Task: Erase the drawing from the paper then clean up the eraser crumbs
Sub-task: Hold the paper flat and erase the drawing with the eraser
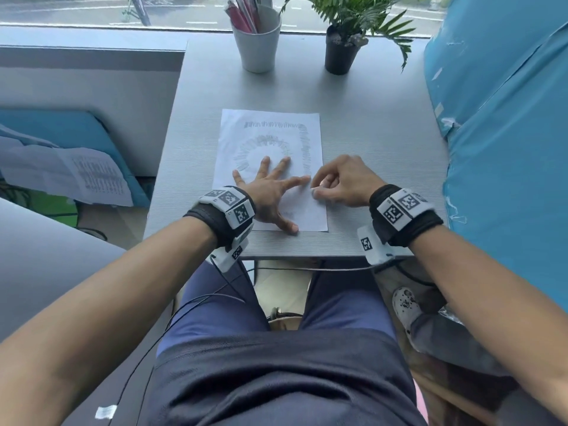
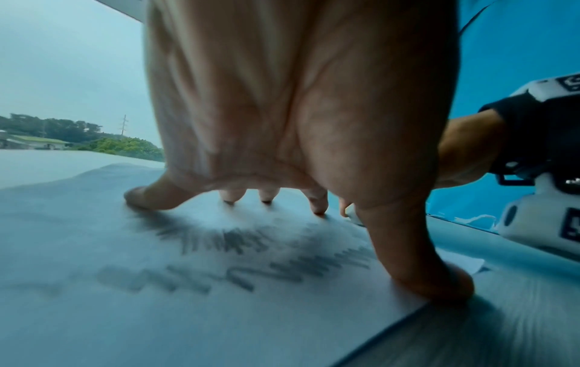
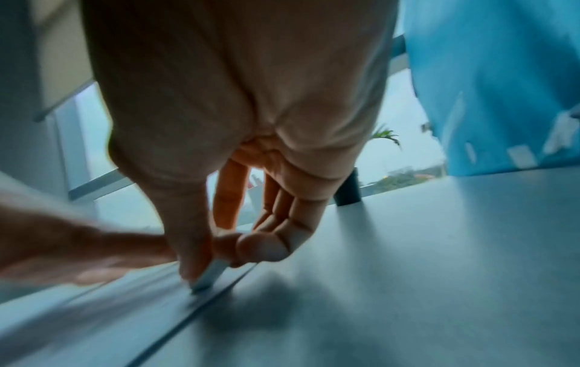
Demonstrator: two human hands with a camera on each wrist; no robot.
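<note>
A white sheet of paper [image 1: 270, 127] with grey pencil scribbles [image 1: 273, 124] lies on the grey table [image 1: 368, 124]. My left hand [image 1: 270, 186] is spread flat on the sheet's lower half, fingers straight, pressing it down; the left wrist view shows the left hand [image 2: 282, 149] over smudged scribbles [image 2: 238, 250]. My right hand [image 1: 335, 182] sits at the paper's right edge and pinches a small pale eraser [image 3: 210, 275] between thumb and fingers, its tip on the paper near the edge. The right wrist view is motion-blurred.
A white cup [image 1: 257, 38] of pens and a potted plant [image 1: 342, 47] stand at the table's far side. Blue covered bulk [image 1: 504, 118] rises along the right. Loose printed papers [image 1: 76, 176] lie off the table at the left. The table's near edge runs just behind my wrists.
</note>
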